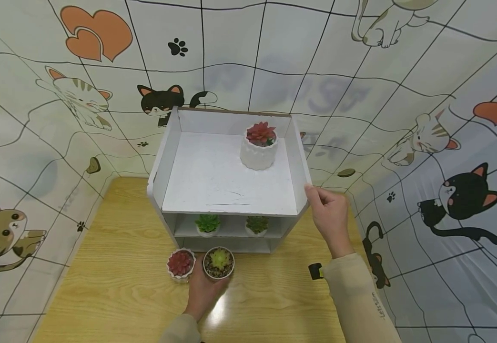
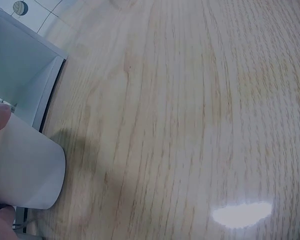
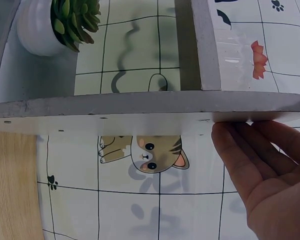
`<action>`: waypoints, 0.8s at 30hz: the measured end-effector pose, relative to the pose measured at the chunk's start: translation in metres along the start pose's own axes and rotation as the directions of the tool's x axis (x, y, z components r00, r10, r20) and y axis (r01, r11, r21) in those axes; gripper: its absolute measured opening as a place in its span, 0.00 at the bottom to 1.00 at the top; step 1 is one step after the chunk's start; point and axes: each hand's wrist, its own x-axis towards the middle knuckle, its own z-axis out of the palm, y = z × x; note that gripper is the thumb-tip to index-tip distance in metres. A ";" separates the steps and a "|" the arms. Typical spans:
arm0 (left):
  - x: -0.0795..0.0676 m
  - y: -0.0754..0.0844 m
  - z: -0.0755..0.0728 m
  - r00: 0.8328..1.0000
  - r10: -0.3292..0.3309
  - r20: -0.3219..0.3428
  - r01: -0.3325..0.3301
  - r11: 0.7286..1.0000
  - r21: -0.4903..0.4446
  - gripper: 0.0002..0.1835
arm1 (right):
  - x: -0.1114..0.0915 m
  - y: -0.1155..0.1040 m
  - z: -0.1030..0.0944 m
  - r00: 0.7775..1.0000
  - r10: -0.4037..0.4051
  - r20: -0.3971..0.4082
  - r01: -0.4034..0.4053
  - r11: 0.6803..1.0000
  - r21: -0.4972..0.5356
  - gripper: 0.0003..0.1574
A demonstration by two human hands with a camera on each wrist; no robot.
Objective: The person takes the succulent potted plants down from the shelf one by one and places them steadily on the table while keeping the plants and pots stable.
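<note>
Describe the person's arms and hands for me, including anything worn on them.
The left hand and right hand wear no gloves. The left beige cloth sleeve and right beige cloth sleeve reach the wrists. Small dark lettering runs along the right one; a small black block with a yellowish edge juts out beside its cuff.

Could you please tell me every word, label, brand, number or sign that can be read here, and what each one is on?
"Lets", perhaps with an apostrophe: on the right sleeve; the letters after it are too small to read surely.
No other text can be made out, including on the white shelf or the pot in the left hand.
</note>
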 end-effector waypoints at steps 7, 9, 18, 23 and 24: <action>0.000 -0.002 0.001 1.000 0.008 -0.004 -0.007 1.000 0.025 0.49 | 0.000 0.000 0.000 1.000 0.005 0.003 -0.005 1.000 0.000 0.23; 0.000 -0.002 0.001 1.000 -0.004 0.001 0.004 1.000 0.028 0.49 | 0.000 0.000 0.000 1.000 0.011 0.003 -0.011 1.000 0.000 0.22; 0.002 -0.001 0.004 0.998 -0.063 0.022 0.063 0.997 0.033 0.50 | -0.001 -0.001 -0.001 0.999 0.033 0.002 -0.033 0.999 -0.003 0.21; 0.002 -0.001 0.005 0.998 -0.060 0.018 0.060 0.998 0.037 0.50 | -0.001 -0.002 -0.001 1.000 0.031 0.004 -0.030 0.999 -0.009 0.21; 0.002 0.000 0.005 0.998 -0.059 0.017 0.059 0.997 0.040 0.50 | -0.001 -0.002 -0.001 1.000 0.028 0.004 -0.028 1.000 -0.007 0.21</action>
